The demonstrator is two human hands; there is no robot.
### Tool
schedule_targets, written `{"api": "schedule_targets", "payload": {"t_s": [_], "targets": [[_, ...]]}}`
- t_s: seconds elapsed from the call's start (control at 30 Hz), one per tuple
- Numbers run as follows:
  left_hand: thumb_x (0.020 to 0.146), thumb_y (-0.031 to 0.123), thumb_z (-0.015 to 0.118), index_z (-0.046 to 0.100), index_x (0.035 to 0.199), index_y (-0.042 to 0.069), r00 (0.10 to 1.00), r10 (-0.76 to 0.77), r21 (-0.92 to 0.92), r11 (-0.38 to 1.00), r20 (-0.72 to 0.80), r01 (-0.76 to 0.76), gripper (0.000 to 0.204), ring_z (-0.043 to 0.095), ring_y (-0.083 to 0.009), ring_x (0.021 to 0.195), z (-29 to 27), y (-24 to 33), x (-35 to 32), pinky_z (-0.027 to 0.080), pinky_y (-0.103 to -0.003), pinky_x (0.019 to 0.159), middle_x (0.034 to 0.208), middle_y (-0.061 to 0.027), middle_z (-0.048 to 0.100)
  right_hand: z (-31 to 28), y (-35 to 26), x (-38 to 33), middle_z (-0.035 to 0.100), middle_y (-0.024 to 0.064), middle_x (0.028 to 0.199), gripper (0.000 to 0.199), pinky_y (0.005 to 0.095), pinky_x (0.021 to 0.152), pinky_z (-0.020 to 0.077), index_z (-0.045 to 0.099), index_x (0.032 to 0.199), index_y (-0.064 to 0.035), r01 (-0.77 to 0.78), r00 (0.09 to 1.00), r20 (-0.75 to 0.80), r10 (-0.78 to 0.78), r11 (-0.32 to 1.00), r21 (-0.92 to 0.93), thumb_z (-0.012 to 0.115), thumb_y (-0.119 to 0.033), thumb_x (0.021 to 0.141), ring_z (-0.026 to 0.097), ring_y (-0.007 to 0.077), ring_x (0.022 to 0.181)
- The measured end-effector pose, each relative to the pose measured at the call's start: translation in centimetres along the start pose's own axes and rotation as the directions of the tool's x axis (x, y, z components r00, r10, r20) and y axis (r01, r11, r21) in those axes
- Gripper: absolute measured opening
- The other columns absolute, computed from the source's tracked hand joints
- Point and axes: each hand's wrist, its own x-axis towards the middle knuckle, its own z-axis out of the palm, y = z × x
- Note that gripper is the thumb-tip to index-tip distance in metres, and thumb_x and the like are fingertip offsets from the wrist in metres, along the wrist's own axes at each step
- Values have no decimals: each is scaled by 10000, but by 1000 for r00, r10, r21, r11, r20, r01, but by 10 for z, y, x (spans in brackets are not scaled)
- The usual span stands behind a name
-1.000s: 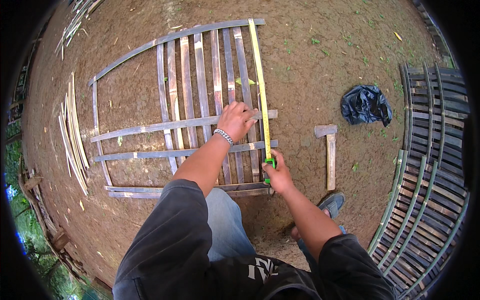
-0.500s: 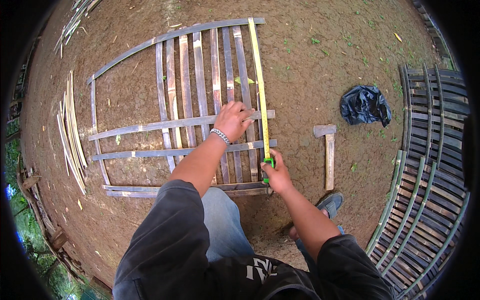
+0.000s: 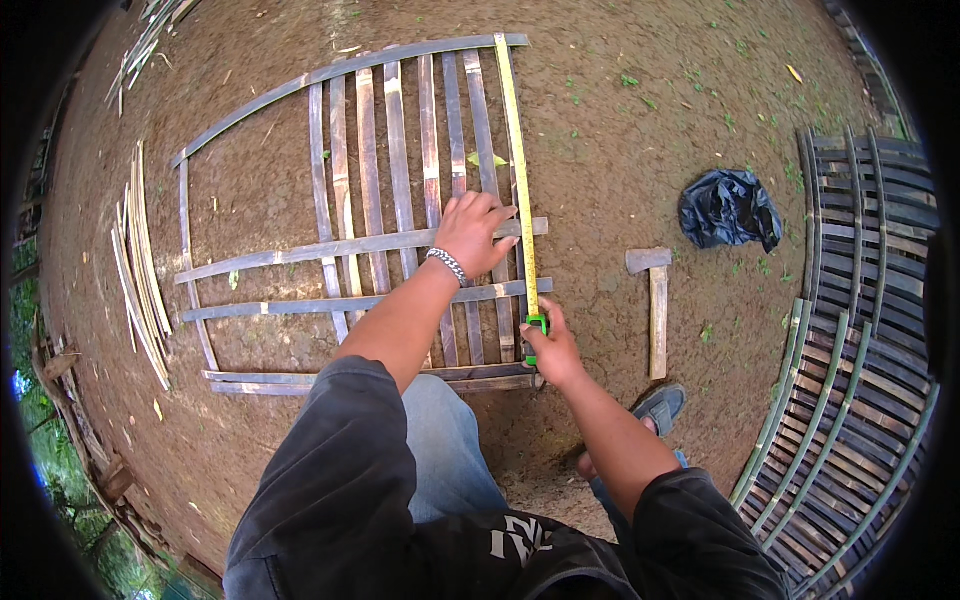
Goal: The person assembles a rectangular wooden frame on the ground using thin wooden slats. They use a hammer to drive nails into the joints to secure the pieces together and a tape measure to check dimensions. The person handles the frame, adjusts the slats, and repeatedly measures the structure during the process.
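A bamboo slat frame (image 3: 363,150) lies on the ground in front of me, with lengthwise strips under several crosswise slats. My left hand (image 3: 474,232), a chain bracelet at its wrist, grips the middle crosswise slat (image 3: 350,246) near its right end, fingers and thumb closed about its edges. At the frame's lower right corner my right hand (image 3: 553,345) is closed round a green and black tape measure (image 3: 537,325). Its yellow blade (image 3: 517,150) runs straight out along the frame's right side, reaching the far crosswise slat (image 3: 420,50).
A hatchet (image 3: 658,310) with a wooden handle lies right of the frame, below a crumpled black plastic bag (image 3: 730,210). Finished slatted panels (image 3: 850,400) stand along the right. Thin bamboo strips (image 3: 140,265) lie on the left. My sandalled foot (image 3: 660,408) is near the hatchet.
My left hand has shifted slightly away from me on the middle slat, its thumb now nearer the slat. The right hand and the extended tape stay in place.
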Motion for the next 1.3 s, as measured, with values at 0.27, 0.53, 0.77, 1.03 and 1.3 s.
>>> {"api": "schedule_targets", "payload": {"t_s": [0.27,0.53,0.77,1.03,1.3], "targets": [[783,262,789,719,1096,143,995,78,-16,997,60,-78,342,558,-244,1034,10,-15,4,403,-404,920,1030,-33,622,1,3,2,641,179,1154,635,411,843,533,388,1477,-163,-46,999,16,45,998,54,671,-296,925,639,285,1019],[793,239,786,734,1080,141,991,131,-40,991,20,-130,308,562,-231,1005,15,-20,2,413,-389,915,1001,-25,626,2,2,2,601,123,1148,618,396,751,562,381,1479,-178,-99,994,56,92,983,156,668,-258,938,614,249,979],[787,224,792,756,1083,139,989,143,-36,989,43,-142,309,565,-224,1004,13,-21,3,413,-385,914,1003,-20,626,0,-4,1,562,105,1187,620,394,716,575,362,1487,-207,-153,986,92,137,968,198,664,-240,947,594,245,1011],[807,228,775,756,1076,137,986,164,-37,986,43,-162,284,569,-214,1004,14,-23,4,409,-377,913,998,-20,623,1,-4,1,574,124,1179,636,399,707,578,355,1490,-198,-153,987,81,141,974,170,669,-253,940,605,255,1004],[817,229,773,753,1079,132,982,185,-25,983,46,-184,280,572,-223,1026,14,-24,5,408,-387,939,1007,-32,625,0,3,5,589,132,1160,629,393,723,576,371,1483,-189,-93,994,75,83,985,143,671,-253,934,609,250,997]]}}
